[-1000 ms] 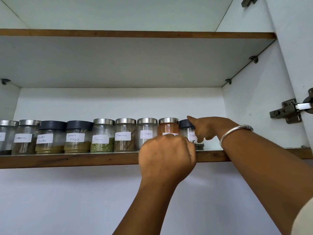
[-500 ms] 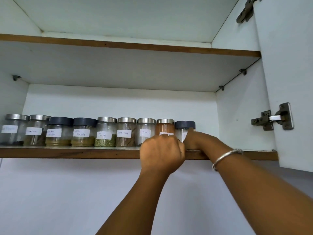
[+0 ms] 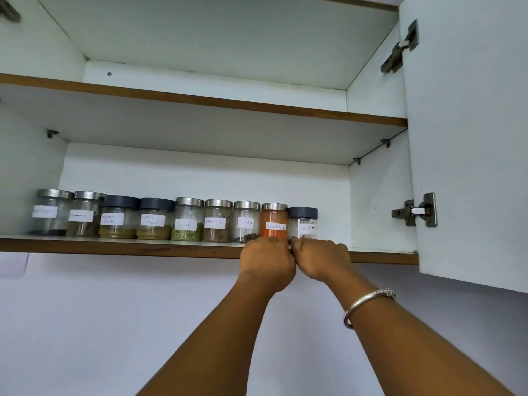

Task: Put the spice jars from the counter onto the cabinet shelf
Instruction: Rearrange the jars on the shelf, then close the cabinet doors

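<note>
A row of nine labelled spice jars is seen on the lower cabinet shelf (image 3: 114,247), all upright and side by side near its front edge. At the right end of the row stands the dark-lidded black pepper jar (image 3: 303,222), set just beside the steel-lidded red chilli powder jar (image 3: 274,221). Further left the cloves jar (image 3: 246,220), cinnamon jar (image 3: 217,221), fennel jar (image 3: 187,220) and garam masala jar (image 3: 155,220) are lined up.

The left hand (image 3: 267,262) is raised to the shelf edge directly below the red chilli powder jar, with its fingers curled towards the jar's base. Whether the jar is gripped cannot be told, as the fingertips are hidden behind the back of the hand. The right hand (image 3: 321,260) is held against the left one, below the black pepper jar, with its fingers bent over the shelf edge; here too a grip cannot be told. A silver bangle (image 3: 368,302) is worn on the right wrist. The white cabinet door (image 3: 471,138) stands open at the right, carried on a metal hinge (image 3: 415,210).
</note>
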Demonstrator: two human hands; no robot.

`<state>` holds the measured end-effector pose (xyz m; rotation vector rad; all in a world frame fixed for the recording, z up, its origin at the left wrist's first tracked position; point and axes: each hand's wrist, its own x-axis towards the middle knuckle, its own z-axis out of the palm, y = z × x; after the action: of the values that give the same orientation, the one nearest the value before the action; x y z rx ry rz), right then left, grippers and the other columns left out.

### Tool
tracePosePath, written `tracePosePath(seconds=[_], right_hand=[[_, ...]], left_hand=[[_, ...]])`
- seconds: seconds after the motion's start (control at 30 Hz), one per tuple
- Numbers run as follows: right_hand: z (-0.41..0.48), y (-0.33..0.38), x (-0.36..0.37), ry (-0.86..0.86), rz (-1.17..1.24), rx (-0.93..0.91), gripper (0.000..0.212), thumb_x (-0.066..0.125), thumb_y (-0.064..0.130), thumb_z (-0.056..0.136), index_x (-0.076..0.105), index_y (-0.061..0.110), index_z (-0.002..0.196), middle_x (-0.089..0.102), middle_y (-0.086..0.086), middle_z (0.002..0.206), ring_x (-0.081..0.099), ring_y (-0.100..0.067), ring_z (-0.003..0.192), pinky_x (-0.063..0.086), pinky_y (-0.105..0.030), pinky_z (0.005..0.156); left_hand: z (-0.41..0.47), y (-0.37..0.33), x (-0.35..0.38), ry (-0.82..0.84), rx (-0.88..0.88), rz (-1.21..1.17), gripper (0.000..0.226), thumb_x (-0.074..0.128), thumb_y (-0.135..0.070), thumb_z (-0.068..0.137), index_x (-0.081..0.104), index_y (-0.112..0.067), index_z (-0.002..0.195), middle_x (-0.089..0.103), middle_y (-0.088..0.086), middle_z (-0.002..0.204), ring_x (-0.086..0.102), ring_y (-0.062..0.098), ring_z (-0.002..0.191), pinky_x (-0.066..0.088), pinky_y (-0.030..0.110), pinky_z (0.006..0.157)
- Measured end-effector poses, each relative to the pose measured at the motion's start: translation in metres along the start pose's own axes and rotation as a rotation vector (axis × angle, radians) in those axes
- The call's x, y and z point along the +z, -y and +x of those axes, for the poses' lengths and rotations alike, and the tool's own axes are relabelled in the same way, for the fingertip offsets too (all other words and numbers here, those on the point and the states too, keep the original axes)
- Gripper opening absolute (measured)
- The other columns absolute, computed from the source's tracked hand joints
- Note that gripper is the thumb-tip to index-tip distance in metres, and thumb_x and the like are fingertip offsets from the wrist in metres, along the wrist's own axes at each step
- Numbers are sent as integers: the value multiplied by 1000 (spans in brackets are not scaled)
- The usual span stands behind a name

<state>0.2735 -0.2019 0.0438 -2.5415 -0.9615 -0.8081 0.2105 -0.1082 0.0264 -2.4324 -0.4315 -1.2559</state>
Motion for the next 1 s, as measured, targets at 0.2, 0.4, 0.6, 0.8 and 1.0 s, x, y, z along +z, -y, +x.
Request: tracePosePath(seconds=[0.2, 0.4, 0.6, 0.8, 1.0], right_hand=[[-33, 19, 3, -22, -24, -32, 60, 44, 47, 91, 28, 20, 142, 35, -6, 148, 25, -31, 138, 30, -48, 108], [-68, 57, 1, 79, -113, -120, 91, 60, 49, 83, 1, 26, 149, 5, -13, 157, 6, -38, 143, 25, -53, 108], [-118, 144, 25, 85, 7, -299, 90, 57, 48, 85, -2, 26, 149, 1, -6, 159, 0, -33, 145, 25, -51, 110], [-158, 253, 21, 54, 197, -411, 84, 55, 32, 84, 2, 21, 149, 5, -6, 158, 5, -31, 145, 30, -48, 108], [-197, 342, -12, -7, 284, -614, 81, 56, 34, 83, 10, 22, 148, 13, -8, 157, 13, -31, 142, 35, -48, 104]], left_hand=[[-22, 8, -29, 134, 4, -22, 43, 55, -30, 86, 46, -14, 124, 57, 7, 121, 51, 24, 111, 45, 35, 89], [-81, 39, -48, 259, 10, -204, 69, 57, -36, 84, 25, -16, 142, 39, 5, 144, 48, 27, 122, 45, 39, 91], [-157, 119, -69, 156, -85, -211, 68, 58, -32, 84, 26, -18, 142, 34, 1, 146, 44, 23, 125, 46, 35, 90], [-214, 200, -119, 81, -194, -174, 57, 56, -31, 84, 35, -18, 136, 45, 0, 134, 52, 21, 113, 48, 32, 79], [-277, 264, -187, -1, -357, -83, 50, 55, -33, 86, 39, -20, 131, 49, 1, 130, 56, 23, 107, 48, 34, 76]])
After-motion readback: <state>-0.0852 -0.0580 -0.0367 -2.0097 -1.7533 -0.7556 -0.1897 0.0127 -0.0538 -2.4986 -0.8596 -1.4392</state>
